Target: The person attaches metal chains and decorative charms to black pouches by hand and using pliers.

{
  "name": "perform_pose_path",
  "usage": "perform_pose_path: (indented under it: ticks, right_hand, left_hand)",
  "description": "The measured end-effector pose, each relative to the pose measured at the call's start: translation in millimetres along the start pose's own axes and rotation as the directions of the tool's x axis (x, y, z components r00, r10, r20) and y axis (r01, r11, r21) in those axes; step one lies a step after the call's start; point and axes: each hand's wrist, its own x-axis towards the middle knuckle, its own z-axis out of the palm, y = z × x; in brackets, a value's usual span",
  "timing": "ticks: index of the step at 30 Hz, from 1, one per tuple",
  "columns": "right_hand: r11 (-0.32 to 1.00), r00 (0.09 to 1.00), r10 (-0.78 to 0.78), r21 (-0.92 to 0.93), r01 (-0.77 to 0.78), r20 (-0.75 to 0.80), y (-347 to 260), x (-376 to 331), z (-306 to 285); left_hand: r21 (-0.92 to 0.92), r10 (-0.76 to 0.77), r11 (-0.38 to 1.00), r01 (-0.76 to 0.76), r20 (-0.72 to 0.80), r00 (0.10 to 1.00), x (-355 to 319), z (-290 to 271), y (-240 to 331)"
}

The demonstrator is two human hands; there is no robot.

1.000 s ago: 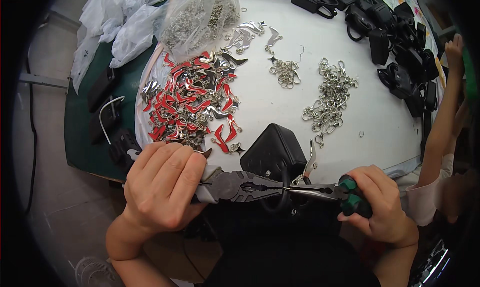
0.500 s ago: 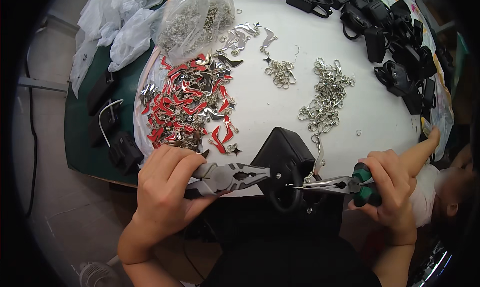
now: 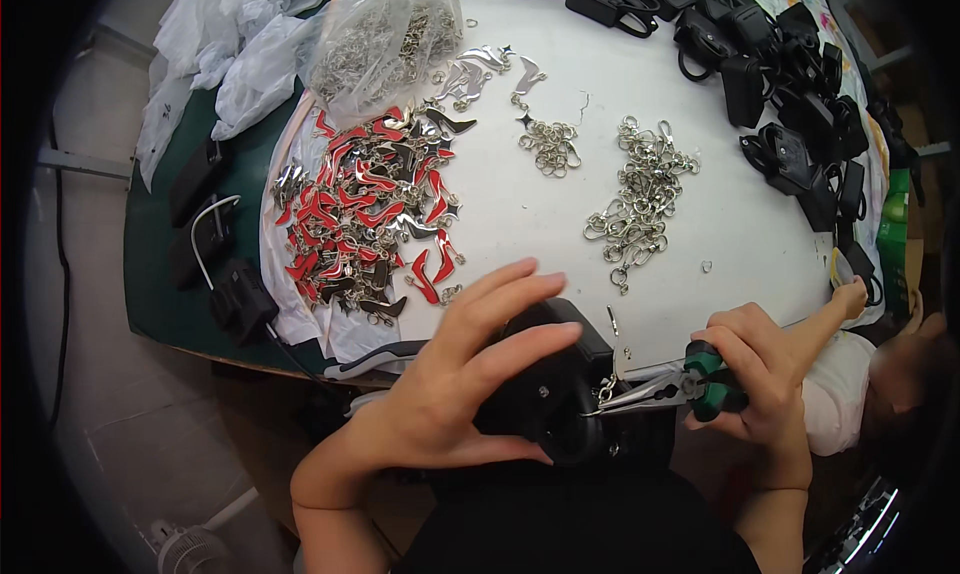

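My left hand (image 3: 455,379) is open, its fingers spread over a small black bag (image 3: 530,384) and its thumb along the bag's lower side. Grey-handled pliers (image 3: 385,358) lie at the table's front edge, partly hidden behind that hand. In my right hand (image 3: 755,374) I grip long-nose pliers (image 3: 655,389) with green and black handles. Their tips reach the bag's round handle, by a short silver chain (image 3: 606,386). A narrow metal charm (image 3: 613,321), seen edge-on, stands just above the chain. Whether the tips hold a ring is too small to tell.
Red and black shoe-shaped charms (image 3: 370,204) are heaped on the left. Behind them sits a clear bag of metal rings (image 3: 385,54). Silver clasps (image 3: 640,199) lie mid-table. Small black bags (image 3: 745,89) crowd the far right, and another person's arm (image 3: 825,324) rests at the right edge.
My left hand has let go of the grey pliers and moved right, over the black bag. My right hand, still on the long-nose pliers, has shifted slightly left and down.
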Motion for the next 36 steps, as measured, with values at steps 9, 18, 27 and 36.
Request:
perform_pose_path:
  ticks: [9, 18, 27, 36]
  right_hand:
    - [0.774, 0.792, 0.456, -0.259, -0.578, -0.406, 50.4, -25.5, 48.4]
    - [0.895, 0.964, 0.066, 0.442, 0.056, -0.257, 1.8, 54.3, 44.3]
    - [0.479, 0.964, 0.088, 0.838, -0.262, 0.251, -0.4, 68.5, 65.3]
    - [0.292, 0.938, 0.085, 0.892, -0.345, 0.335, 0.1, 63.8, 71.6]
  left_hand:
    - [-0.478, -0.316, 0.734, 0.482, 0.388, 0.866, 4.3, -2.7, 5.6]
    - [-0.532, -0.314, 0.683, 0.5, 0.405, 0.859, 3.5, -5.3, 16.1]
    - [-0.778, -0.466, 0.376, 0.504, 0.311, 0.828, -6.9, -1.2, 36.7]
    - [-0.55, -0.436, 0.657, 0.515, 0.28, 0.855, -34.0, -42.9, 40.5]
